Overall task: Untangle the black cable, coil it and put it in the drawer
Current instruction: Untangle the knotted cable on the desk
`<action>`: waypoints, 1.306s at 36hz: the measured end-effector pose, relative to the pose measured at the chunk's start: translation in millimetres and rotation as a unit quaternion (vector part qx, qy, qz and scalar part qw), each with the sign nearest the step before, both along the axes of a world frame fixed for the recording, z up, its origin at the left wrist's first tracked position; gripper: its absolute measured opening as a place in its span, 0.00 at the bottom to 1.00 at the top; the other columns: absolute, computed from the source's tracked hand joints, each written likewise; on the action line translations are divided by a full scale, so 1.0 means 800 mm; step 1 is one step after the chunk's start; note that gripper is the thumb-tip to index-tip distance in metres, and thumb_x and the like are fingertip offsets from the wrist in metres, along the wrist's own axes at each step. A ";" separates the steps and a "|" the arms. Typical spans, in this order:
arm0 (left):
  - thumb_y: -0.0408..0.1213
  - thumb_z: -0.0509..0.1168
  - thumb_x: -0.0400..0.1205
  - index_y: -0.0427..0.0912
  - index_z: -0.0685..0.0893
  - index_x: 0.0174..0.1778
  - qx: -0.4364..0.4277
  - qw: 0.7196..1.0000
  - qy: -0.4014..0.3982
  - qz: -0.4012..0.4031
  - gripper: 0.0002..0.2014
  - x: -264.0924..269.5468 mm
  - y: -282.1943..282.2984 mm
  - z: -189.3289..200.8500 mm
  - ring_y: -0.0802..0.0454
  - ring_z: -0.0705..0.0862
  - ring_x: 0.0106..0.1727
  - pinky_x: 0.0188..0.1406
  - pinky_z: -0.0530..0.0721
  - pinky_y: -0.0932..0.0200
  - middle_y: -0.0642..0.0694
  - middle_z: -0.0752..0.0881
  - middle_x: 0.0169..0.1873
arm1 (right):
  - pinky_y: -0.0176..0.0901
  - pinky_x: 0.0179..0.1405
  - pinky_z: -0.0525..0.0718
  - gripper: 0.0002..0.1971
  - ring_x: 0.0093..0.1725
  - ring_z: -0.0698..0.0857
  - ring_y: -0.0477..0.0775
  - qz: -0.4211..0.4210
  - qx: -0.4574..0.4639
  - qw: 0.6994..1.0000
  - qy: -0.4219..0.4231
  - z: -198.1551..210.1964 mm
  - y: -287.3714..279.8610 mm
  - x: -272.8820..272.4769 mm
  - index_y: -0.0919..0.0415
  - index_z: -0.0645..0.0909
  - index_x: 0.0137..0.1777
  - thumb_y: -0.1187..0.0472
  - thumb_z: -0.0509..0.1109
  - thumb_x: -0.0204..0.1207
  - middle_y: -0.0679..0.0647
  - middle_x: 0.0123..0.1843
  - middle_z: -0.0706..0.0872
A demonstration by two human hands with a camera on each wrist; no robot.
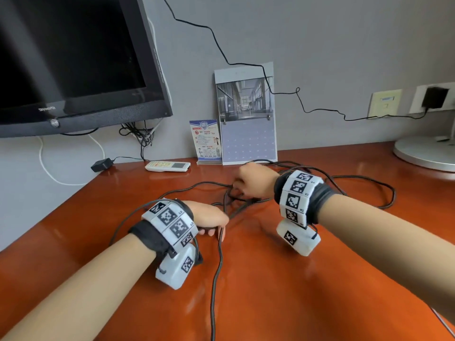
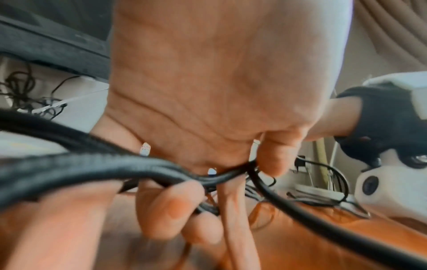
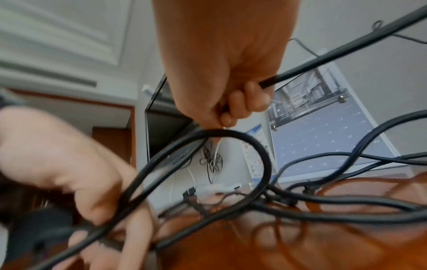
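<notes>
- Long black rubber-sheathed cable [image 1: 216,267]: lies tangled in loose loops on the glossy reddish-brown wooden desk [image 1: 295,291]. One strand runs from the near edge of the desk up to the hands; further loops spread to the right, behind the right wrist.
- Left hand [image 1: 209,216]: fingers curled, grasping several strands of the black cable just above the desk surface. In the left wrist view the thumb and fingers [image 2: 171,206] pinch the bundled strands where they cross.
- Right hand [image 1: 253,179]: clenched on one strand of the black cable, farther back on the desk than the left hand. In the right wrist view the strand leaves the curled fingers [image 3: 245,102] toward the upper right, and a loop hangs just below the fist.
- The two hands are near each other but apart, joined by the cable tangle between them.
- Both wrists carry white bands with black square markers and a white camera housing.
- Black flat-screen television [image 1: 73,65]: at rear left, in front of the grey wall.
- White remote control [image 1: 167,166]: lies on the desk below the television.
- Wall calendar with a building photograph [image 1: 246,114]: leans against the wall behind the hands, with a small printed card [image 1: 205,141] just to its left.
- Round silver lamp base [image 1: 426,153]: stands at rear right.
</notes>
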State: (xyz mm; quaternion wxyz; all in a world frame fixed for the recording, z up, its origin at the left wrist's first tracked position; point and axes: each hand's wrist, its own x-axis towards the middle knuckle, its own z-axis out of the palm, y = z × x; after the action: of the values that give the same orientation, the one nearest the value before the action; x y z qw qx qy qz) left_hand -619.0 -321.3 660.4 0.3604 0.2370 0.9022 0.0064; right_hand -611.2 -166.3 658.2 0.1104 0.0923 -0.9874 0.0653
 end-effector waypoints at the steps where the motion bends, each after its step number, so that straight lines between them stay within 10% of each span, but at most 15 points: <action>1: 0.42 0.49 0.85 0.39 0.86 0.47 0.030 0.999 -0.013 0.017 0.21 0.001 -0.002 0.004 0.56 0.69 0.21 0.14 0.69 0.74 0.49 0.73 0.30 | 0.45 0.42 0.75 0.11 0.53 0.83 0.66 -0.021 -0.034 0.999 0.016 0.008 0.002 -0.001 0.64 0.81 0.54 0.63 0.59 0.80 0.65 0.53 0.85; 10: 0.69 0.26 0.78 0.43 0.89 0.55 0.102 0.994 0.014 0.030 0.49 0.005 0.003 0.023 0.51 0.78 0.36 0.36 0.85 0.55 0.46 0.81 0.40 | 0.44 0.40 0.70 0.13 0.48 0.78 0.65 -0.161 -0.284 0.936 0.134 0.089 0.025 -0.006 0.73 0.74 0.55 0.64 0.52 0.85 0.70 0.55 0.81; 13: 0.68 0.31 0.81 0.45 0.85 0.63 0.152 0.986 -0.004 0.065 0.43 0.007 0.004 0.029 0.45 0.81 0.50 0.57 0.82 0.41 0.40 0.81 0.57 | 0.45 0.36 0.75 0.13 0.46 0.77 0.61 -0.199 -0.357 0.898 0.164 0.118 0.040 -0.010 0.73 0.75 0.56 0.65 0.52 0.83 0.68 0.54 0.80; 17: 0.59 0.51 0.81 0.46 0.81 0.56 0.202 0.971 0.101 0.074 0.23 0.002 0.014 0.033 0.45 0.75 0.58 0.54 0.77 0.53 0.45 0.74 0.60 | 0.50 0.44 0.82 0.17 0.55 0.82 0.67 -0.241 -0.405 0.866 0.169 0.141 0.048 -0.010 0.75 0.75 0.63 0.66 0.51 0.83 0.68 0.60 0.81; 20: 0.49 0.62 0.72 0.47 0.79 0.56 0.324 0.937 0.103 0.082 0.18 -0.003 0.019 0.046 0.46 0.73 0.66 0.65 0.70 0.54 0.44 0.76 0.65 | 0.46 0.33 0.77 0.16 0.46 0.79 0.62 -0.234 -0.409 0.869 0.150 0.146 0.043 -0.004 0.73 0.75 0.61 0.66 0.50 0.83 0.63 0.51 0.77; 24: 0.45 0.60 0.70 0.42 0.78 0.53 0.521 0.834 -0.037 0.178 0.18 -0.006 0.024 0.081 0.46 0.80 0.52 0.69 0.70 0.47 0.41 0.83 0.53 | 0.38 0.25 0.68 0.10 0.38 0.74 0.58 -0.181 -0.377 0.896 0.150 0.154 0.037 -0.001 0.67 0.74 0.46 0.68 0.52 0.81 0.60 0.38 0.77; 27: 0.44 0.54 0.85 0.45 0.75 0.57 0.539 0.816 -0.022 0.207 0.10 -0.008 0.038 0.107 0.49 0.80 0.42 0.53 0.78 0.51 0.43 0.86 0.48 | 0.35 0.23 0.66 0.12 0.34 0.73 0.56 -0.154 -0.350 0.912 0.148 0.164 0.027 0.000 0.67 0.78 0.52 0.65 0.53 0.83 0.58 0.38 0.77; 29: 0.49 0.52 0.87 0.44 0.74 0.67 0.480 0.858 0.038 0.180 0.17 -0.006 0.046 0.125 0.52 0.77 0.42 0.40 0.75 0.58 0.47 0.87 0.48 | 0.38 0.25 0.69 0.14 0.37 0.75 0.58 -0.147 -0.337 0.916 0.163 0.174 0.024 0.000 0.68 0.79 0.56 0.64 0.54 0.83 0.59 0.43 0.79; 34: 0.43 0.53 0.88 0.43 0.87 0.56 0.234 0.936 0.261 -0.002 0.17 -0.006 0.044 0.172 0.54 0.75 0.53 0.55 0.68 0.63 0.48 0.81 0.55 | 0.44 0.46 0.74 0.14 0.52 0.81 0.63 -0.152 -0.290 0.920 0.214 0.194 0.030 0.010 0.69 0.79 0.59 0.65 0.55 0.82 0.66 0.55 0.85; 40: 0.44 0.59 0.86 0.45 0.84 0.45 0.365 0.890 0.265 0.072 0.11 -0.020 0.048 0.223 0.54 0.68 0.32 0.29 0.67 0.64 0.45 0.77 0.45 | 0.50 0.57 0.69 0.16 0.60 0.70 0.59 -0.210 -0.112 0.919 0.313 0.184 0.021 0.044 0.64 0.71 0.61 0.65 0.62 0.73 0.59 0.60 0.72; 43: 0.42 0.62 0.85 0.43 0.84 0.40 0.478 0.834 0.254 0.111 0.11 -0.024 0.059 0.247 0.55 0.69 0.27 0.26 0.70 0.64 0.46 0.75 0.36 | 0.44 0.41 0.73 0.09 0.43 0.75 0.54 -0.093 -0.234 0.958 0.136 0.180 0.003 0.062 0.65 0.80 0.49 0.59 0.65 0.76 0.55 0.44 0.78; 47: 0.38 0.62 0.85 0.39 0.84 0.43 0.550 0.794 0.237 0.103 0.10 -0.026 0.073 0.266 0.64 0.70 0.13 0.19 0.74 0.72 0.48 0.74 0.26 | 0.39 0.24 0.60 0.12 0.25 0.64 0.48 -0.014 -0.415 0.910 -0.001 0.187 -0.013 0.065 0.58 0.74 0.33 0.57 0.63 0.78 0.51 0.29 0.70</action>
State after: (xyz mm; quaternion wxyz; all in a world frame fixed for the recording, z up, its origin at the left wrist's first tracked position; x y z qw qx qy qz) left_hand -640.0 -262.6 872.9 -0.0586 0.2954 0.8228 0.4819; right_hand -559.2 -176.5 807.6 0.1387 0.0244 -0.8723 0.4682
